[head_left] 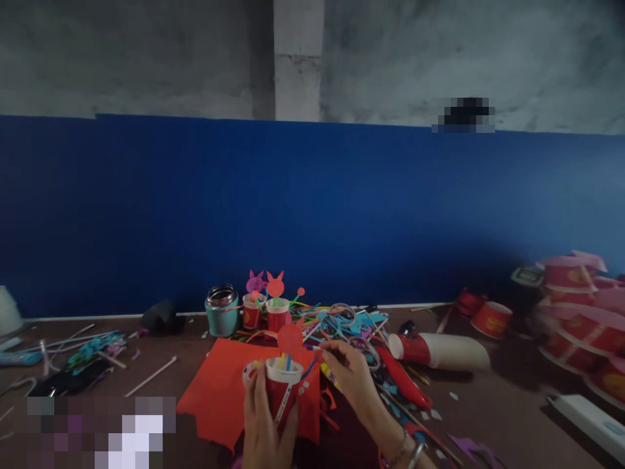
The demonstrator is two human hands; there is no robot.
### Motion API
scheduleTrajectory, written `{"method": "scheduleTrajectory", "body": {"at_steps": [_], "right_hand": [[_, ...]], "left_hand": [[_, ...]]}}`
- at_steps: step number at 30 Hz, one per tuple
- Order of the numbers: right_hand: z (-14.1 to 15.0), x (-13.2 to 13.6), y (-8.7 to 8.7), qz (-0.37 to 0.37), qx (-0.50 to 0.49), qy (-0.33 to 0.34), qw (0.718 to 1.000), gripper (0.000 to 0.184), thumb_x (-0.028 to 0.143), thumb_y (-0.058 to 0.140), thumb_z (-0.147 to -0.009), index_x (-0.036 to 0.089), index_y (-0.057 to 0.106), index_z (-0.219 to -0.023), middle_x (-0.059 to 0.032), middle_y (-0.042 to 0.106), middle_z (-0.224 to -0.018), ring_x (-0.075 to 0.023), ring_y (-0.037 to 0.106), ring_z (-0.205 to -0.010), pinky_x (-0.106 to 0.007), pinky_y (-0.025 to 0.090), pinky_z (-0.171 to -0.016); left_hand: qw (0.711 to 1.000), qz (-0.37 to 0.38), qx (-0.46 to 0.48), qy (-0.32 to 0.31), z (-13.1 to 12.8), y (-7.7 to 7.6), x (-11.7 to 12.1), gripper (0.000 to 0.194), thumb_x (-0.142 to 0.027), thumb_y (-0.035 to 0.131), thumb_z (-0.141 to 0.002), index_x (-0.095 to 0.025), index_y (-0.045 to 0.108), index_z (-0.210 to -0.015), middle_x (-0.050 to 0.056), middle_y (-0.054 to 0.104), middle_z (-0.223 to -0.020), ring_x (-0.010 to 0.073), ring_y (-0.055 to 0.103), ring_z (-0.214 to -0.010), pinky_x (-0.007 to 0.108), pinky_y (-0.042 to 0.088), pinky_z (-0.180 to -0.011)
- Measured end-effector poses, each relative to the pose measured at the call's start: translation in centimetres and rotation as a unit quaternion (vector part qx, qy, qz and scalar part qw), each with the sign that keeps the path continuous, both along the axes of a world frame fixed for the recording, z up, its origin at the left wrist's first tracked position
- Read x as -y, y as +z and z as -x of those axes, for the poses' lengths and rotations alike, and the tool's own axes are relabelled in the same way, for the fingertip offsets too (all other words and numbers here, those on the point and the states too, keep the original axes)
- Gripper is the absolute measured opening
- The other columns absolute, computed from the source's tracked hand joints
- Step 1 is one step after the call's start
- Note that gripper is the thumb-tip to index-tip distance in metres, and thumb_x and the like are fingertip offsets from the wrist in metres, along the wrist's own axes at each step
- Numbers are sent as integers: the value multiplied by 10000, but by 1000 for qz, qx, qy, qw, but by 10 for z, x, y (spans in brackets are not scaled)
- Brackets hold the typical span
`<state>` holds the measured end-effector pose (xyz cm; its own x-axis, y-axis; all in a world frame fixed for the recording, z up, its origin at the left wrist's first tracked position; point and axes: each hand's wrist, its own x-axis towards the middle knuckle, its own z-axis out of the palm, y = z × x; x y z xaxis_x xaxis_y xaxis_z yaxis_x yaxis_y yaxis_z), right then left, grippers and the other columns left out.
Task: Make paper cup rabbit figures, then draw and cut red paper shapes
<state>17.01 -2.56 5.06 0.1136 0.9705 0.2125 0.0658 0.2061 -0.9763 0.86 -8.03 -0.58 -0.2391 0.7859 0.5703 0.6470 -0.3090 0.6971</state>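
a flat red paper sheet (215, 374) lies on the dark table (161, 400); beyond it stand a turquoise round jar (222, 319) and two red-and-white paper cups with animal-shaped paper heads (278, 316). rightward come a tangle of coloured strips (351, 322) and a red-and-white cup stack (459, 352) on its side. the left hand (266, 417) is clamped round a red-and-white paper cup (284, 372) over the sheet; the right hand's (349, 374) fingertips touch a small red paper disc (319, 356), pinched or not i cannot tell.

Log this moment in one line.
left hand: holds cup | right hand: fingertips at red disc | nearby: red sheet, teal jar
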Motion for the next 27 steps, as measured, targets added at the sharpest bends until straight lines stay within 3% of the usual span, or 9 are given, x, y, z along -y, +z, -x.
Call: {"method": "scheduleTrajectory", "body": {"at_steps": [21,27], "right_hand": [[3,0,0,35,-16,28,999,155,319,672,-680,173,659,-730,-13,635,-660,-156,553,-611,-259,410,-569],[3,1,0,5,-79,35,996,265,258,689,-651,192,567,-877,21,597,-656,-141,557,-607,-252,432,-584]], "left_hand": [[1000,-9,-4,-15,-3,-8,1,684,-355,445,-867,-166,108,-1432,195,276,-1433,333,166,-1361,541,305,-1036],[1000,-20,-7,-17,-5,-7,2,696,-327,463,-846,-140,128,-1426,202,296,-1422,342,179,-1355,549,304,-1036]]}}
